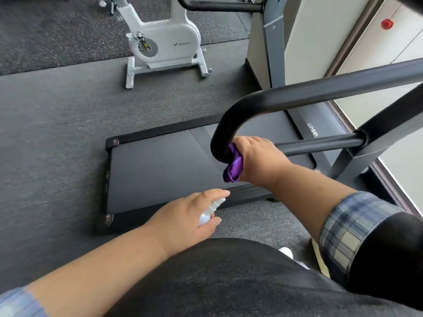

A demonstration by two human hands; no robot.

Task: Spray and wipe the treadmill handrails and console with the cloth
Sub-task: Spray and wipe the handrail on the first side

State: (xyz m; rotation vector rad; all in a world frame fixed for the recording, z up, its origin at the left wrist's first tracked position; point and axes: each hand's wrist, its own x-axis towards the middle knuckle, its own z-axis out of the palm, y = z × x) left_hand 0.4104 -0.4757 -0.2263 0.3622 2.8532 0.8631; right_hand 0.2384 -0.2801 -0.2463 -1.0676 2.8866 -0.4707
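Observation:
The near black handrail [297,94] of the treadmill curves down to a rounded end at centre. My right hand [258,156] grips a bunched purple cloth [233,167] around that curved end, pressing it against the bar. Lower down, my left hand [185,218] holds a small white spray bottle [210,210], nozzle pointing up and to the right, with the forefinger over the top. The treadmill belt [160,170] lies below both hands. The far handrail [217,5] crosses the top of the view. The console is out of view.
A white exercise bike [164,42] stands on the dark rubber floor beyond the treadmill. Grey treadmill uprights [274,42] rise at right, beside a window and wall. A thin black crossbar [320,143] runs under the near handrail.

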